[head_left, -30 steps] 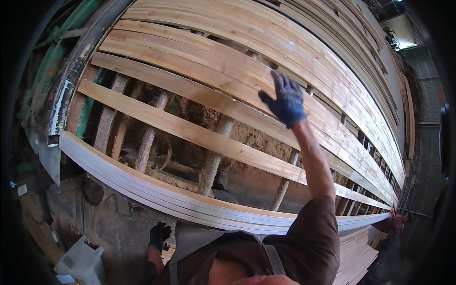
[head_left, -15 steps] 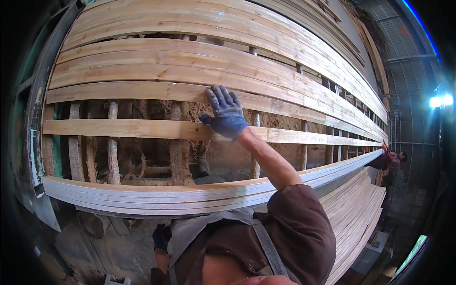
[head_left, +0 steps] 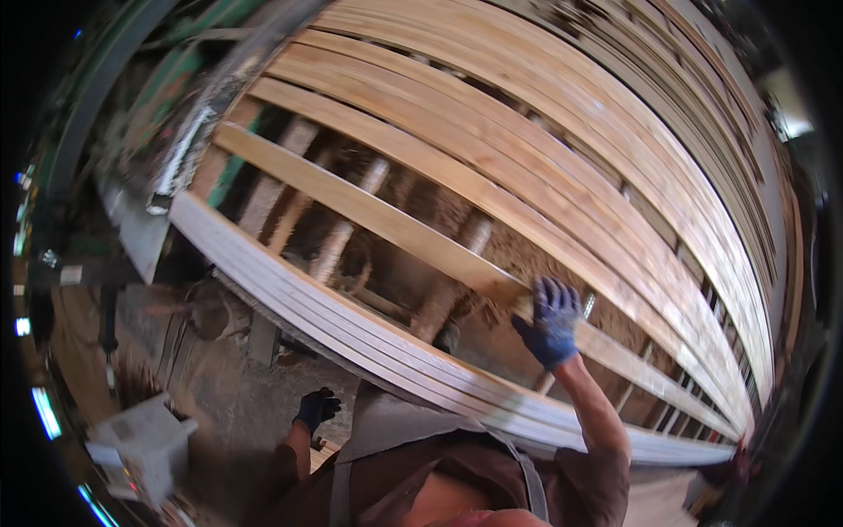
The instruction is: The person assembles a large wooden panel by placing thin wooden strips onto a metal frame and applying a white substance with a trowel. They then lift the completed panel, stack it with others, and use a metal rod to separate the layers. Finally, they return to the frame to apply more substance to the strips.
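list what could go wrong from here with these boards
The gloved right hand is at the lone board, which has open gaps on both sides: fingers might slip into one or get pinched between boards.

That board lies across spaced bars, so it could shift if pushed unevenly.

The stacked boards close to the body might slide if bumped.

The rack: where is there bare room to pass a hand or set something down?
A hand could probably pass between the lone board and the white-sided stack, between crossbars, left of the right hand. Another gap lies beyond that board. For setting down, grey floor shows between the left hand and pale box. Crowded: the farther boards, nearly edge to edge.
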### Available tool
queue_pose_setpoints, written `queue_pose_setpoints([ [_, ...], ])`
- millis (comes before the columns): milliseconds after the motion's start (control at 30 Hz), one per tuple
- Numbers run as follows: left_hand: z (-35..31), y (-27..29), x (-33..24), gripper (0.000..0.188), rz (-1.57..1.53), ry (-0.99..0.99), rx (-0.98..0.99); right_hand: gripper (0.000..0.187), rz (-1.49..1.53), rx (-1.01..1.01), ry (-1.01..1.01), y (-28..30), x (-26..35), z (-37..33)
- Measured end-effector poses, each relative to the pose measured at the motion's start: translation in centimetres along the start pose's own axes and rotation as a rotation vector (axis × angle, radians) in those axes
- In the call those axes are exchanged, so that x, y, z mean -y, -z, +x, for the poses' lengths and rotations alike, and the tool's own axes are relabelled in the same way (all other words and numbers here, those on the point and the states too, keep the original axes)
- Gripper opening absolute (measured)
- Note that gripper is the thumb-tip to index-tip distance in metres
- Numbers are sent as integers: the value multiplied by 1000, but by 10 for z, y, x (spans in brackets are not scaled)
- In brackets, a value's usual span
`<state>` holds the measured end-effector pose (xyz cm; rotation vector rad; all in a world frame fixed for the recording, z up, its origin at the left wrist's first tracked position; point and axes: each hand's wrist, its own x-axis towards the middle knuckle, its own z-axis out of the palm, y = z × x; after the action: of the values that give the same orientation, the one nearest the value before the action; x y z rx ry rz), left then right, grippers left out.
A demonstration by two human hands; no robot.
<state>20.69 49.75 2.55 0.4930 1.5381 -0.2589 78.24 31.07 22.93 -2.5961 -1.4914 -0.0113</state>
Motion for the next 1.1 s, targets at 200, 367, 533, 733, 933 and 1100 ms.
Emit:
queue_pose_setpoints([
  [200,-15,-14,-11,40,-20,-44,2,93,-122,4,24,-5,-44,36],
  [367,-11,-24,-30,41,-4,-87,49,81,-112,-164,-21,-27,-91,71],
  [533,8,-8,1,33,-41,-13,19,77,-235,-91,19,-19,-106,91],
  [733,-75,-27,-78,38,332,-119,398,56,-145,-384,-82,-35,-72,65],
  [933,-207,-120,-127,40,393,-437,655,37,954,1044,-113,-53,-8,-17],
  [1100,-188,-174,-122,33,299,-571,626,55,1236,1212,-108,-133,-20,-109],
])
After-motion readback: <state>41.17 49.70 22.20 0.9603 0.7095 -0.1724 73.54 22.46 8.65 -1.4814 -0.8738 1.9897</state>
